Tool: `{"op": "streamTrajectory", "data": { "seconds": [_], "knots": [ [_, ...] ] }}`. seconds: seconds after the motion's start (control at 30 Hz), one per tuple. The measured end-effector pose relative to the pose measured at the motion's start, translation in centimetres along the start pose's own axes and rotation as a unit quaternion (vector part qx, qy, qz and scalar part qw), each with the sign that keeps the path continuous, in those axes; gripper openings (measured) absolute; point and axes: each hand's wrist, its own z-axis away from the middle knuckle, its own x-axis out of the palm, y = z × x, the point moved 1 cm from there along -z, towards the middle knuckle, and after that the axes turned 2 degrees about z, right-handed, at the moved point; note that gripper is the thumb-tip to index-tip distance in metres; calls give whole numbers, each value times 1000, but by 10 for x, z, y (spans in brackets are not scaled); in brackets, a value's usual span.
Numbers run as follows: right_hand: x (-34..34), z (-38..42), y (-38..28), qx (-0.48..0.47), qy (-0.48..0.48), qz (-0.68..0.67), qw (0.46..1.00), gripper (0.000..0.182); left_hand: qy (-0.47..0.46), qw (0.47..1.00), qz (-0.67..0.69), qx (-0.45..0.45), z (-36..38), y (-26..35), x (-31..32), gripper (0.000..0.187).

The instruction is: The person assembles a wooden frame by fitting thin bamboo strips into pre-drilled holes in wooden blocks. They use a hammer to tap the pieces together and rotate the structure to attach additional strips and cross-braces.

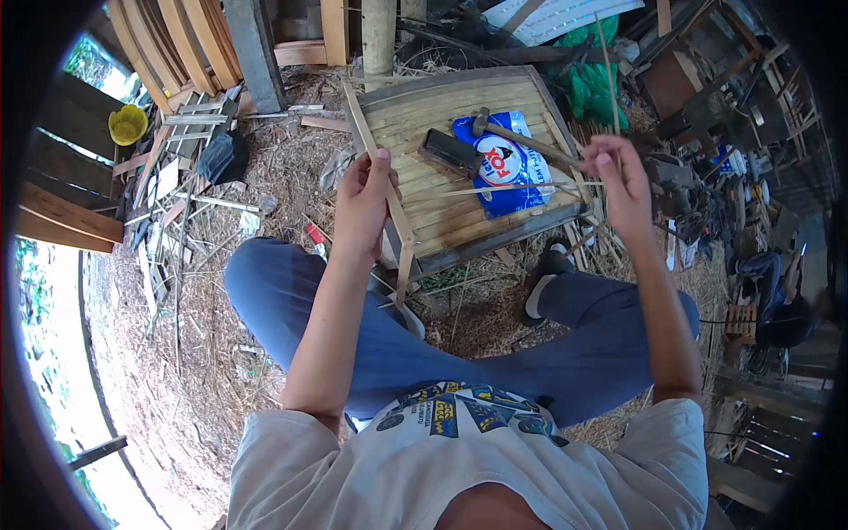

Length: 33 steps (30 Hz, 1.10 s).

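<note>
Left hand (362, 199) is closed round a flat bamboo slat (382, 177), thumb and fingers pinching it near the middle, the strip running from far left down toward the near knee. Right hand (623, 181) is up on the right, fingertips pinched on a thin bamboo sliver (609, 79) that stands almost upright. Both strips hang over the slatted bamboo panel (442, 115) just ahead of the crossed legs. The risk, as I read it: that sliver is slender and held only at its lower end, so a sideways twist could snap it or let it slip, and raw bamboo edges could cut a sliding palm. A hammer (521, 141) lies across a blue bag (508, 172) on the panel, with a dark block (450, 152) beside it; a knock to the panel could shift them. Containers: the bag's contents can't be seen, and the yellow bucket (129, 124) far left shows nothing inside from here.
</note>
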Motion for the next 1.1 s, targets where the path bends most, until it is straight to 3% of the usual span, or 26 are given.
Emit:
{"op": "streamTrajectory", "data": {
  "seconds": [0.2, 0.3, 0.37, 0.6, 0.67, 0.77, 0.87, 0.97, 1.1],
  "knots": [
    [24, 26, -15, -38, -120, 171, 977, 20, -29, 999, 33, 17, -6, -8, 4, 33],
    [51, 46, -12, -22, -25, 28, 999, 23, -28, 999, 5, -15, 3, 0, 13, 38],
    [78, 69, -21, 47, 28, -19, 998, 27, -44, 999, -6, 7, 8, 6, 19, 43],
    [142, 113, -34, 45, -31, -64, 996, 18, -124, 991, 10, 40, 7, 9, 39, 46],
    [144, 114, -29, 29, -40, -23, 999, 22, -147, 988, 7, 54, 8, 11, 47, 44],
    [153, 108, -46, 84, -16, -212, 973, 26, -191, 979, 14, 72, 5, 9, 64, 42],
    [148, 96, -68, 81, 27, -273, 958, 22, -230, 969, 3, 86, 5, 13, 85, 45],
    [126, 90, -77, 109, 81, -323, 937, 13, -257, 957, -37, 131, -7, 15, 101, 44],
    [89, 75, -81, 120, 202, -325, 916, 21, -274, 945, -116, 137, -24, 24, 126, 41]
  ]
}}
